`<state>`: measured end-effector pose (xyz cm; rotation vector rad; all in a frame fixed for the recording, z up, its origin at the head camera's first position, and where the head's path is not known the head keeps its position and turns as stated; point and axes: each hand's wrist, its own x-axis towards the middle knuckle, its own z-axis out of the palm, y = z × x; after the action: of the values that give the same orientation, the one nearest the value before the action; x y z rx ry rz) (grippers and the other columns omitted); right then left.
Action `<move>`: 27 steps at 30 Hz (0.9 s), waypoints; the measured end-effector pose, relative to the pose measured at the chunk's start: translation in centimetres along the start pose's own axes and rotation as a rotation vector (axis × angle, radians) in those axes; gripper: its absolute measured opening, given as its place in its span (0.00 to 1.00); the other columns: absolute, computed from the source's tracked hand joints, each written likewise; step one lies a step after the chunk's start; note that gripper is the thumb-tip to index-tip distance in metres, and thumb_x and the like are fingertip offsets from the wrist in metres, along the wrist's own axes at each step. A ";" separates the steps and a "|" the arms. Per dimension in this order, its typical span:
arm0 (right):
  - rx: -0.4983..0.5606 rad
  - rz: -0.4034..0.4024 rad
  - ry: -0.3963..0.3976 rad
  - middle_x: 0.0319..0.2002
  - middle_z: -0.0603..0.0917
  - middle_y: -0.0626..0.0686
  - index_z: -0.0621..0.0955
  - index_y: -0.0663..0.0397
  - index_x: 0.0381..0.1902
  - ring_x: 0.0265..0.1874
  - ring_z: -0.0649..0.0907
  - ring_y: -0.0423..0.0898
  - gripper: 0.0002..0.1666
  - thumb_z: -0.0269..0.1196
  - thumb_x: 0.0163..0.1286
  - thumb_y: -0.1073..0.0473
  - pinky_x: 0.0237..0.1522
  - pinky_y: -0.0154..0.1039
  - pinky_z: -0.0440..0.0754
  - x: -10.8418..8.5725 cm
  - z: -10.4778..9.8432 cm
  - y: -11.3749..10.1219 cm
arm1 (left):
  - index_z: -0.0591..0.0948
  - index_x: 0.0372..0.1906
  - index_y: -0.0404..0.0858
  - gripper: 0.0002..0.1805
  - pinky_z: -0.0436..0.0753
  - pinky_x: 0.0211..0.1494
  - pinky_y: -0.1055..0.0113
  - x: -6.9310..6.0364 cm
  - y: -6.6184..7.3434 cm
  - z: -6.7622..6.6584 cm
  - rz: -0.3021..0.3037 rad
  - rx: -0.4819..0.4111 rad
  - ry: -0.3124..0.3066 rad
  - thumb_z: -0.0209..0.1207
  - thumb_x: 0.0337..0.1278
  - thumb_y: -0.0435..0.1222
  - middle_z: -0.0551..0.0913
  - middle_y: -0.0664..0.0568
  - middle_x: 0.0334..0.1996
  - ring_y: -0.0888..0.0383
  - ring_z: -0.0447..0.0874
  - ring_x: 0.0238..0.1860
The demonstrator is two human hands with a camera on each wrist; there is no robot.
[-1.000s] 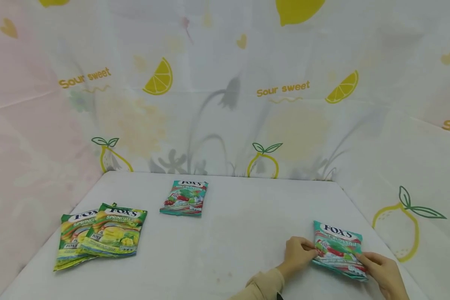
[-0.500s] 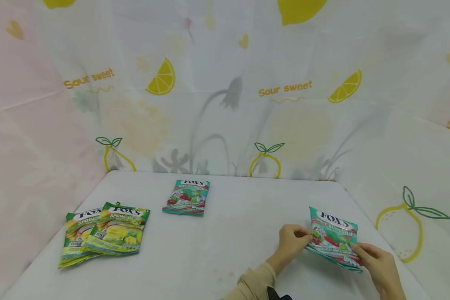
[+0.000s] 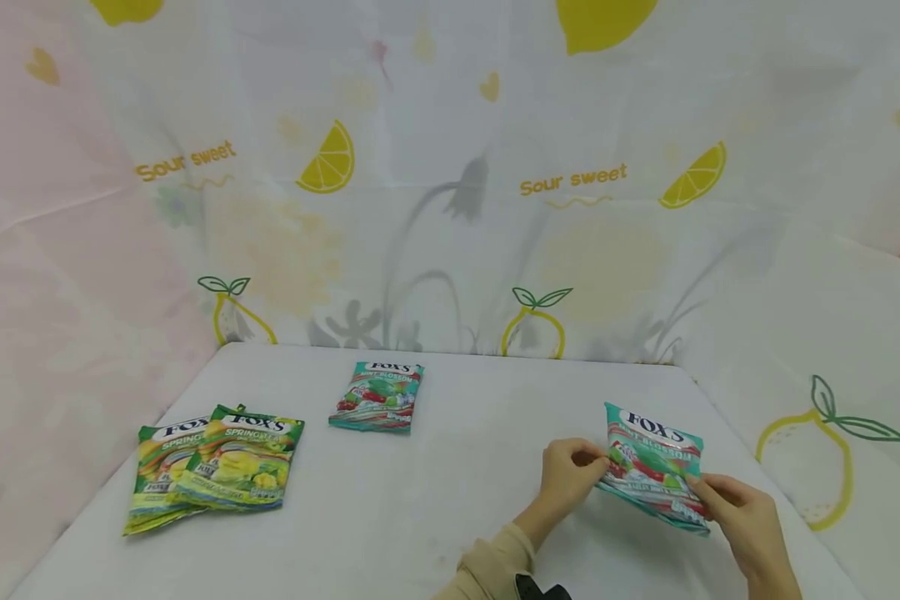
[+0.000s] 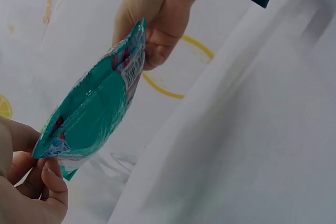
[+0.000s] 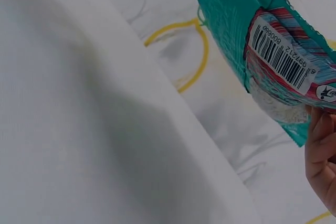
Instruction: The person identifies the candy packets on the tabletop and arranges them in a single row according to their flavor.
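Observation:
In the head view, a teal Fox's Mint Blossom candy bag is held up off the table at the right, tilted, its printed front showing. My left hand pinches its left edge between thumb and fingers. On the opposite side, my right hand grips the lower right edge, thumb on the front. The left wrist view shows the teal back of the candy bag between both hands. A barcode on the candy bag faces the right wrist camera.
Another Mint Blossom bag lies at the back of the white table. Two green-yellow Fox's Spring Tea bags overlap at the left, the upper bag partly covering the lower one. A lemon-printed cloth stands behind.
Both hands have raised the Mint Blossom candy bag from the table and carried it slightly left and away from the person. The other bags stay in place; the head view shifts slightly.

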<state>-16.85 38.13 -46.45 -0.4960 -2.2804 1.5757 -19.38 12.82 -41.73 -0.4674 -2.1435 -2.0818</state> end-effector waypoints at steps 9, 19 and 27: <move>-0.005 -0.062 -0.049 0.21 0.81 0.37 0.85 0.59 0.31 0.19 0.78 0.37 0.11 0.66 0.62 0.55 0.24 0.29 0.78 -3.0 2.1 -5.9 | 0.83 0.25 0.29 0.02 0.74 0.28 0.78 0.6 0.3 -1.8 0.075 0.016 0.046 0.62 0.46 0.25 0.83 0.48 0.22 0.74 0.71 0.23; 0.012 -0.140 -0.036 0.19 0.79 0.37 0.82 0.70 0.31 0.18 0.75 0.35 0.13 0.63 0.64 0.61 0.23 0.28 0.75 -4.8 5.3 -10.1 | 0.83 0.27 0.29 0.02 0.76 0.30 0.77 1.5 0.6 -4.5 0.089 0.034 0.094 0.62 0.49 0.26 0.84 0.47 0.24 0.71 0.74 0.24; 0.025 -0.246 -0.076 0.19 0.77 0.40 0.80 0.77 0.34 0.18 0.74 0.36 0.15 0.63 0.64 0.63 0.22 0.28 0.75 -4.9 7.5 -11.1 | 0.83 0.28 0.29 0.02 0.76 0.32 0.76 1.9 1.0 -7.0 0.079 0.061 0.132 0.62 0.49 0.26 0.84 0.46 0.26 0.66 0.76 0.26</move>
<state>-16.97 26.07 -38.88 -0.1428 -2.2719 1.5214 -21.75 6.18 -39.85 -0.3890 -2.0724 -1.9425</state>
